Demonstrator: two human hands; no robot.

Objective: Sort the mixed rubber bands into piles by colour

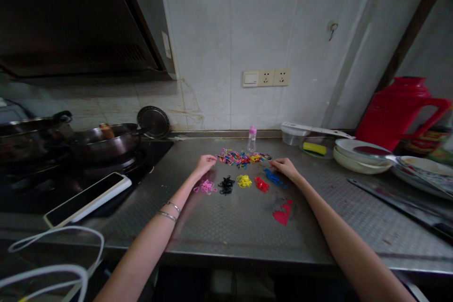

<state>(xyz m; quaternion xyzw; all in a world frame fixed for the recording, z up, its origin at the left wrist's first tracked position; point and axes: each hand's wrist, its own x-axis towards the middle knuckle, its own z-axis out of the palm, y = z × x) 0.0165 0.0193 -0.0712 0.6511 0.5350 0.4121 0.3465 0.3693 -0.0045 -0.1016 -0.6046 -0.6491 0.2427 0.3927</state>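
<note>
**Left hand and right hand flank mixed bands**

A pink-topped bottle stands just behind the mixed bands on the metal counter, bowls well to the right. Pink bands, black bands, yellow bands, red bands and blue bands lie nearer. Both grips are narrow, left by the mix's left end, right near its right; whether either holds a band, I cannot tell.

I can read no lettering: hood sticker, eleven o'clock, and jar label, three o'clock, both illegible.
</note>
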